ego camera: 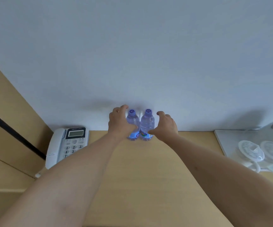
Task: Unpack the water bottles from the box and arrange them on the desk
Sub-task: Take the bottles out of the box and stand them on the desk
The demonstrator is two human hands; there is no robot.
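Two clear water bottles with purple caps stand upright side by side at the back of the wooden desk (pixel 142 169), against the white wall. My left hand (pixel 118 122) wraps the left water bottle (pixel 133 122), thumb across its front and fingers behind it. My right hand (pixel 166 126) is cupped beside the right water bottle (pixel 147 123); its thumb tip touches the label while the curled fingers stand slightly off the bottle. The two bottles touch or nearly touch. No box is in view.
A white desk telephone (pixel 67 145) sits at the left, partly under my left forearm. A white tray (pixel 227 138) at the right holds several clear plastic-wrapped items (pixel 250 151). Wooden panels stand on the far left.
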